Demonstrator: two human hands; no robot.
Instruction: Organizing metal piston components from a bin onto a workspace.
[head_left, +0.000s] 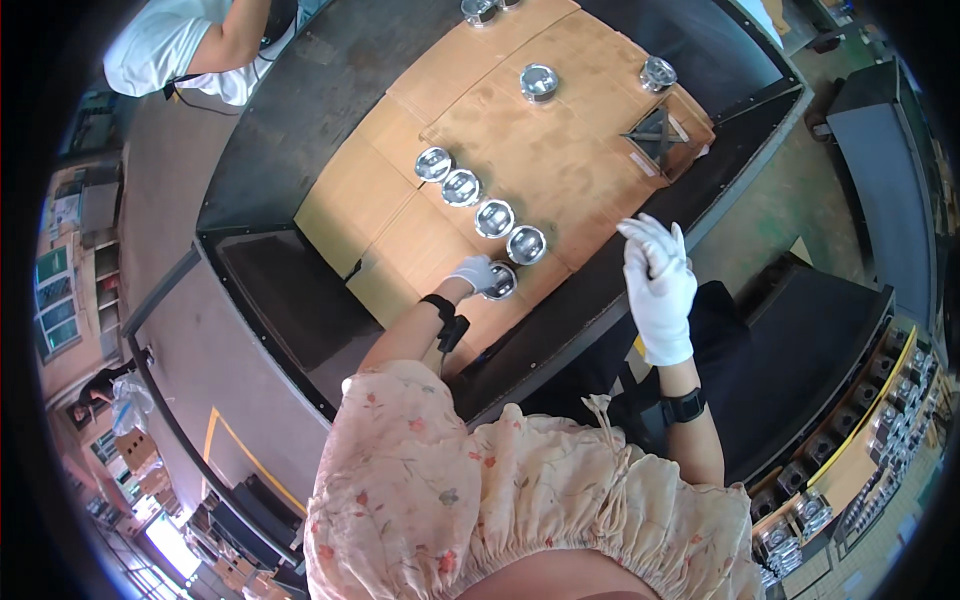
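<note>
My left hand [472, 272], in a white glove, grips the side of a shiny metal piston [500, 282] at the near end of a slanting row. Several more pistons of the same kind make up that row, the closest being a piston [526, 245] just beyond. All of them rest on brown cardboard [390, 215] lining a black-walled table. My right hand [658, 285], gloved in white too, is raised beside the table's right edge. Its fingers are loosely bent and partly overlapping, and no object shows in it.
Farther off on the cardboard sit a lone piston [538, 83] and another piston [658, 74] by a cardboard box [690, 135]. The table's dark raised rim [570, 345] runs close to me. At right stands a rack of metal parts [860, 420]; another person [190, 50] is at far left.
</note>
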